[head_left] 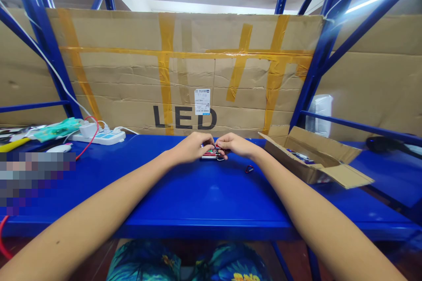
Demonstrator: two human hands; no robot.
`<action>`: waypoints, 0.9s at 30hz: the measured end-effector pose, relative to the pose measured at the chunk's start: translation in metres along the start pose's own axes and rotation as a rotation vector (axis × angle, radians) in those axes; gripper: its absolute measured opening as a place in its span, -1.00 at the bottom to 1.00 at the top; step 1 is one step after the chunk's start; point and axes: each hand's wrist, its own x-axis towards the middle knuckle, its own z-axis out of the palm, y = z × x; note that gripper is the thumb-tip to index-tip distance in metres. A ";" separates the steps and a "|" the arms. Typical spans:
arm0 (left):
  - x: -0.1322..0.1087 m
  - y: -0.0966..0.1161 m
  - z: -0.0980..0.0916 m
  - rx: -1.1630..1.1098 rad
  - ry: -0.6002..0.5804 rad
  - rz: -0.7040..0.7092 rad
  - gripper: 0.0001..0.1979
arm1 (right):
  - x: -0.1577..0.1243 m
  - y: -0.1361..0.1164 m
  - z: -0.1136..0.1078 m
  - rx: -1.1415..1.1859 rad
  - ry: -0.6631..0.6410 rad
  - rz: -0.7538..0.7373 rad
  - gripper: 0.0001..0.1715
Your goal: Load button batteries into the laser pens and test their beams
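Note:
My left hand [193,147] and my right hand [235,145] meet over the middle of the blue table, both closed with fingertips pinched. Between and under them lie small shiny metal pieces [209,155] in red, green and silver, one with a loop like a clip; their kind is too small to tell. The fingers of both hands pinch at these pieces, and what exactly each one grips is partly hidden. A small dark-red looped piece [249,169] rests alone on the table, just below my right hand.
An open cardboard box [310,175] with shiny small items stands right of my right forearm. A white power strip [102,137] with plugs, a red cable [89,147] and a teal packet [59,129] lie left. A large cardboard sheet [132,83] closes off the back.

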 end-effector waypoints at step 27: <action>0.011 0.009 0.014 -0.861 0.186 -0.619 -0.85 | -0.014 -0.006 -0.010 -0.829 -0.206 0.844 -0.91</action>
